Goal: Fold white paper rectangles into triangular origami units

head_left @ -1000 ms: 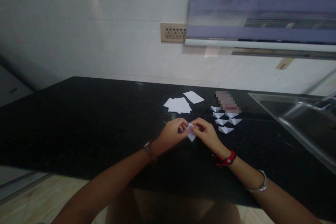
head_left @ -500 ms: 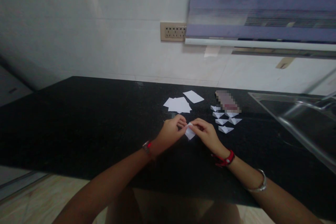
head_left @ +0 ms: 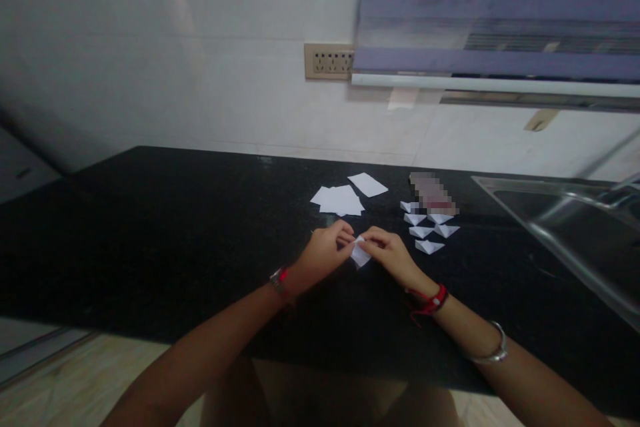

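Note:
A small folded piece of white paper (head_left: pixel 361 255) is held between my two hands, just above or on the black countertop (head_left: pixel 200 227). My left hand (head_left: pixel 329 244) pinches its left upper edge with thumb and fingers. On the other side, my right hand (head_left: pixel 389 250) grips the upper right edge the same way. The fingertips hide the top of the fold. Beyond my left hand lies a loose stack of white paper sheets (head_left: pixel 340 200). To the right of my right hand sit several small folded paper boats (head_left: pixel 429 247), grouped in short rows.
A single white sheet (head_left: pixel 368 184) rests behind the stack. A blurred flat rectangular object (head_left: pixel 433 192) lies behind the folded pieces. The steel sink (head_left: pixel 540 233) takes up the right side. A socket panel (head_left: pixel 329 61) is on the wall, beside a purple-striped blind (head_left: pixel 480 13).
Both hands stay almost in place with the paper between their fingers. Only slight finger and wrist shifts show, and the red cord at my right wrist hangs a little differently.

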Motion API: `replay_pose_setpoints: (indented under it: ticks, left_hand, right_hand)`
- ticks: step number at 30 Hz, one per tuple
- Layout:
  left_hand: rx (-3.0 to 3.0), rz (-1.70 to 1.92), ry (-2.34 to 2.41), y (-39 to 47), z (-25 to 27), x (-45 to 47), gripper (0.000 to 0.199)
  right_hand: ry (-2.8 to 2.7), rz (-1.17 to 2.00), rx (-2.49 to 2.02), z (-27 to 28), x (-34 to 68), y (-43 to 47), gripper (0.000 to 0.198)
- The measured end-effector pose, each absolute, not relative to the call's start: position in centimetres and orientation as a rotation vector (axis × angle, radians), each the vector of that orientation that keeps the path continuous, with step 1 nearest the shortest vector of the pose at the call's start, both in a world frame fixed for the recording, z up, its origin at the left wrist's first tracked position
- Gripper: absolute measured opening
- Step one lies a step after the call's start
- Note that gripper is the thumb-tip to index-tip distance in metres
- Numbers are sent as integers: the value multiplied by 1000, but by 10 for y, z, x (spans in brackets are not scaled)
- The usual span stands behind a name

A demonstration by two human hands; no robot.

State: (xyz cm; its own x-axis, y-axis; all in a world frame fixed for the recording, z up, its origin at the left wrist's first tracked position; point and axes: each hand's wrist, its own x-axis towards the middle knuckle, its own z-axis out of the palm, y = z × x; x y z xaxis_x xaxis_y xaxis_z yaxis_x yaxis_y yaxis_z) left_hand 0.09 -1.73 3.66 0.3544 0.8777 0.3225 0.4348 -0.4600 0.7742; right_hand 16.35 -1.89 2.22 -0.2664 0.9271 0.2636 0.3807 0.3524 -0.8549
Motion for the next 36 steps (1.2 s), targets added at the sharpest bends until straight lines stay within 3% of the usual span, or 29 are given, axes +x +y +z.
replay_pose_setpoints:
  ticks: [7,13,25,36]
  left_hand:
    - [2006,951,1088,-13,32,-1,9]
    - [1962,935,1035,-9,25,-2,15]
    - [1785,850,948,-7,26,-4,17]
    - [1506,716,961,5,20,-8,10]
  right_hand:
    - [-1745,658,-1214,17,160,-20,13]
    - [-1826,706,-1208,18,160,-21,14]
    - [-1612,1109,-1201,20,158,-22,21]
    - [-2038,726,-1014,34,168,-25,15]
